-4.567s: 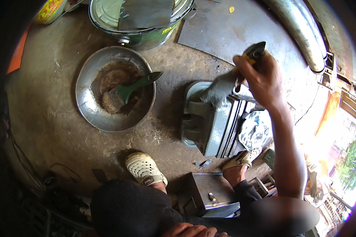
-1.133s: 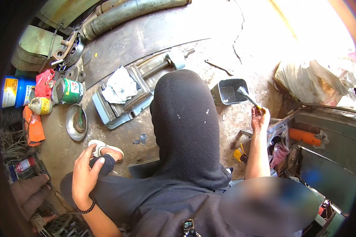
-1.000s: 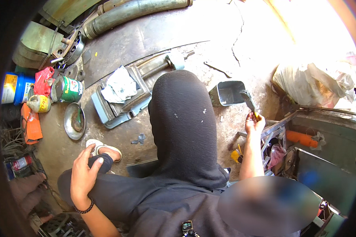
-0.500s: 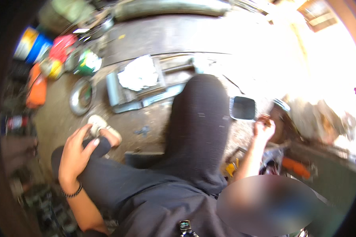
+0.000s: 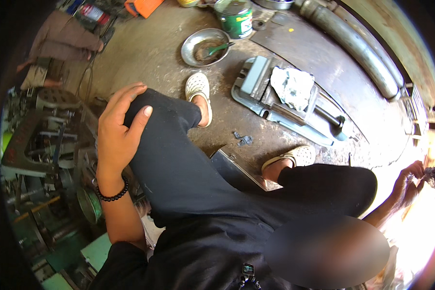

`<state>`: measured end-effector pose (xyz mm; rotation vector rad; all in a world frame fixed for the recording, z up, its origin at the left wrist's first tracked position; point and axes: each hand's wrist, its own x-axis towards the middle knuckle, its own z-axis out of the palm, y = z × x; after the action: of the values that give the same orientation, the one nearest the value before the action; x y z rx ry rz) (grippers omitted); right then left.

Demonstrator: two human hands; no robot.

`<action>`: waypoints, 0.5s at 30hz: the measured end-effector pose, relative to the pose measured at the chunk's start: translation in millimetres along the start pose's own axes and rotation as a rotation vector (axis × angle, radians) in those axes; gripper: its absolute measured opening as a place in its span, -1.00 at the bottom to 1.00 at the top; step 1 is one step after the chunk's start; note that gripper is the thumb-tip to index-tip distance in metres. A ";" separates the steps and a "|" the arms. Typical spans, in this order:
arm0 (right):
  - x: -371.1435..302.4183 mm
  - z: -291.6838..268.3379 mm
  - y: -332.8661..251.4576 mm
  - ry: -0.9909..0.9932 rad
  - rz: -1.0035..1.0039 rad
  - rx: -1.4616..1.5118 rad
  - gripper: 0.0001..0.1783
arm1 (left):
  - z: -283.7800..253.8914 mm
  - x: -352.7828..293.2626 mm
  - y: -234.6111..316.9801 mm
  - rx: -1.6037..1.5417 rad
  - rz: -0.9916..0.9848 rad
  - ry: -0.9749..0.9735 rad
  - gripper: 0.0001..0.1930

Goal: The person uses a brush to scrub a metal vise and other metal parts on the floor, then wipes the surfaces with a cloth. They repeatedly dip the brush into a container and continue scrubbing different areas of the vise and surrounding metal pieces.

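Note:
My left hand (image 5: 121, 128) lies over my left knee, fingers stretched out and thumb apart, with nothing in it. A black beaded bracelet (image 5: 113, 190) circles that wrist. Far out at the right edge, in strong backlight, my right hand (image 5: 407, 182) has its fingers bent against a dark crumpled piece (image 5: 434, 176), whose kind I cannot make out. A blurred oval covers part of the right arm. On the floor in front of me stands a blue-grey machine vise (image 5: 256, 79), and a crumpled white cloth or paper (image 5: 292, 88) lies on top of it.
Beyond my left foot are a metal bowl (image 5: 189, 50) with a green-handled brush (image 5: 220, 48) in it and a green can (image 5: 237, 25). Behind the vise lie a dark metal sheet (image 5: 319, 46) and a thick pipe (image 5: 353, 50). Machine parts crowd the left side; another person's leg (image 5: 65, 36) shows there.
The view has swung round, so the vise now appears further right. My right hand has gone from beside a dark square container to the dark crumpled piece. My left hand stays on the knee.

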<state>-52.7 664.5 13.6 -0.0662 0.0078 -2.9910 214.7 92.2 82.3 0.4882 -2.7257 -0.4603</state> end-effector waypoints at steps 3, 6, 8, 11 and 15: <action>29.2 15.4 40.2 -0.005 0.084 -0.037 -0.75 | 2.4 -19.4 -17.8 0.002 -0.077 0.037 -0.63; 40.8 18.7 76.6 0.002 0.198 -0.036 -0.70 | 9.3 -35.7 -30.5 0.008 -0.044 0.142 -0.65; 45.2 12.1 99.7 -0.015 0.242 -0.067 -0.68 | 11.4 -41.4 -40.2 -0.008 -0.057 0.200 -0.69; 42.7 -5.0 128.6 0.047 0.304 -0.085 -0.73 | 13.3 -43.3 -55.0 -0.063 -0.070 0.244 -0.71; 34.7 -15.1 149.3 0.057 0.301 -0.085 -0.79 | 18.0 -49.1 -86.0 -0.425 -0.319 0.394 -0.62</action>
<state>-65.4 511.7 -1.3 0.0102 0.1386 -2.6900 275.1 39.1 21.7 0.7985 -2.1025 -0.8941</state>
